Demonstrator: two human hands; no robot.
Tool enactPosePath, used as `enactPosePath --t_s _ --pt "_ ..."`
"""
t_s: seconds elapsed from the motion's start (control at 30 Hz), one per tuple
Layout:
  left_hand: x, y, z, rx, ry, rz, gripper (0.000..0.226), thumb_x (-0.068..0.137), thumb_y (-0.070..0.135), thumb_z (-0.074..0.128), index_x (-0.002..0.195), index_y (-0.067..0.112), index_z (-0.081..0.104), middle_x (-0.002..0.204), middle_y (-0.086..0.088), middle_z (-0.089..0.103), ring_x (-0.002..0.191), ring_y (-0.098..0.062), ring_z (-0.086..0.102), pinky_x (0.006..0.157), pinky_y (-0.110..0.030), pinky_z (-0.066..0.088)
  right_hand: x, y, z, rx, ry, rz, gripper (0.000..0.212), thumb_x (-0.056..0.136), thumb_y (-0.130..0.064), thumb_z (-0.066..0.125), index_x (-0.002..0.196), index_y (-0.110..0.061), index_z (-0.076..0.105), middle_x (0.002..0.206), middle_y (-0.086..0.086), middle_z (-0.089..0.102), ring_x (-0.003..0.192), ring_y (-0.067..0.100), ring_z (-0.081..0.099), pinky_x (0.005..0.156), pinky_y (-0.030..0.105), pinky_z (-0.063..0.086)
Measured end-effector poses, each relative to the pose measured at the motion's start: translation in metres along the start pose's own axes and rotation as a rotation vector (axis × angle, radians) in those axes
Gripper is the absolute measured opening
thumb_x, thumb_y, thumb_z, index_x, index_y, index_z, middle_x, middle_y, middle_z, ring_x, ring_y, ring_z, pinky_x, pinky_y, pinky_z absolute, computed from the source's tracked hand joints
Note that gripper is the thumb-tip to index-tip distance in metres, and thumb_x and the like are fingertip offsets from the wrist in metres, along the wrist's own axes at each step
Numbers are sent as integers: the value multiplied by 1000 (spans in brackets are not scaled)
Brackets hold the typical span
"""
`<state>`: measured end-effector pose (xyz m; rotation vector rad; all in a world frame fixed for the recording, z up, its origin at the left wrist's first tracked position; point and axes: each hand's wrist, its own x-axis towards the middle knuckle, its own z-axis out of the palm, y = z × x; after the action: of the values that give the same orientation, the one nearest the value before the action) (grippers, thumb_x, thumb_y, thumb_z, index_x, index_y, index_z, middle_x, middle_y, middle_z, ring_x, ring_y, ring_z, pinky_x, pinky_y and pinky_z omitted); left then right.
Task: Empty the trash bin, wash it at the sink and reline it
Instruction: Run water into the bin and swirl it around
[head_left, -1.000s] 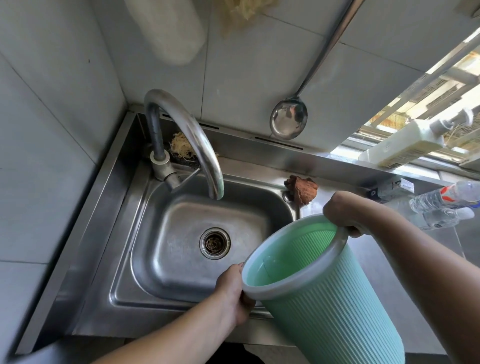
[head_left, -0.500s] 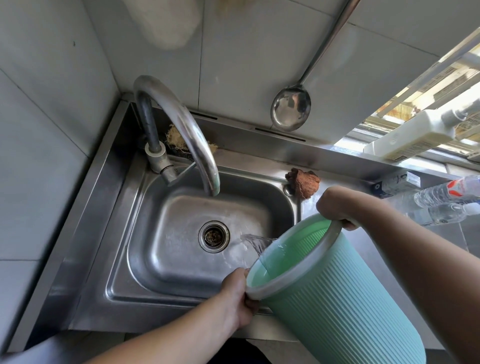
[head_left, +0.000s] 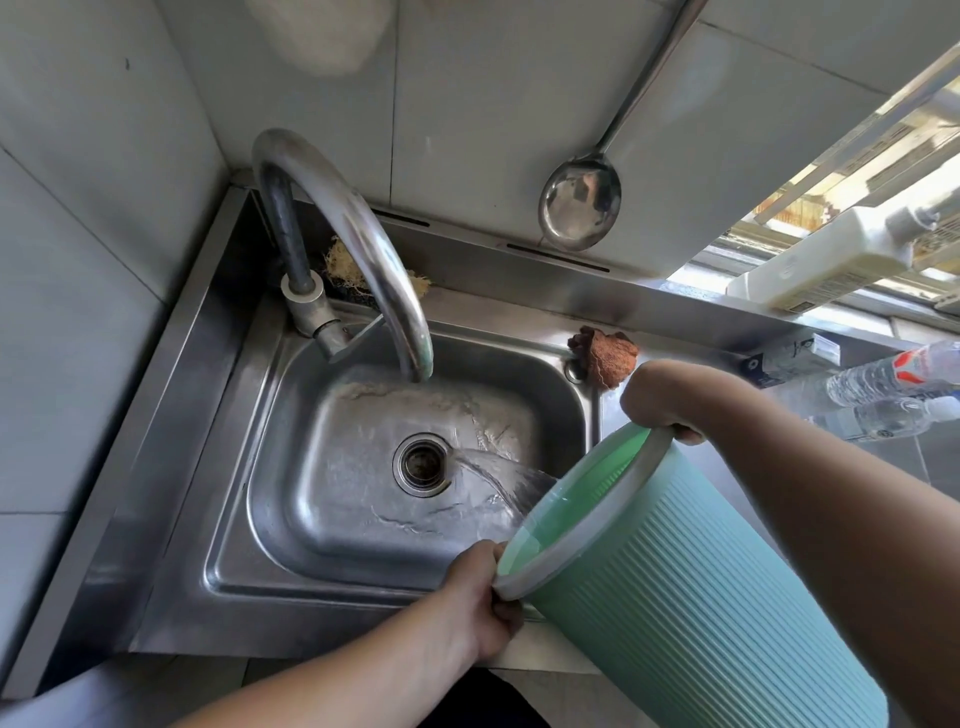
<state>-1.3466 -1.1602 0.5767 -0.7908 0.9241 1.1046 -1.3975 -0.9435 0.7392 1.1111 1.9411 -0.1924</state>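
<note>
Gripping the bin's (head_left: 691, 597) rim with your left hand (head_left: 480, 597) below and right hand (head_left: 657, 397) above, you tip its mouth so water pours into the sink (head_left: 363, 499).

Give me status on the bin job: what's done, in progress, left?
Done: the green bin holds no trash and no liner, only water. In hand: left hand and right hand each have a grip on its rim, tipping it so rinse water pours into the sink near the drain. Left: finish draining, then reline; no fresh liner is visible.
</note>
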Motion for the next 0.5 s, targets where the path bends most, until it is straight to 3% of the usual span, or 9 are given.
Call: enactPosePath --t_s 0.17,0.27,0.5 --pt "0 -7 2 -27 -25 -28 30 89 9 38 66 19 55 45 5 39 27 -5 27 28 -9 15 -14 -13 -10 -215 6 -59 33 94 4 31 64 -4 39 61 9 42 47 15 40 25 14 29" --pt "-4 -10 4 -11 -43 -49 32 89 10 40 62 19 54 42 6 38 25 -4 27 26 -9 14 -18 -16 -12 -218 103 -121 33 96 -1 36 65 -9 29 65 6 35 50 14 35 21 11 25" --pt "-10 -15 2 -31 -52 -54 40 89 8 39 54 17 55 40 6 36 25 -4 26 27 -9 15 -8 -24 -8 -239 142 -141 13 94 -7 39 86 -10 30 71 2 31 59 16 37 46 22 32"
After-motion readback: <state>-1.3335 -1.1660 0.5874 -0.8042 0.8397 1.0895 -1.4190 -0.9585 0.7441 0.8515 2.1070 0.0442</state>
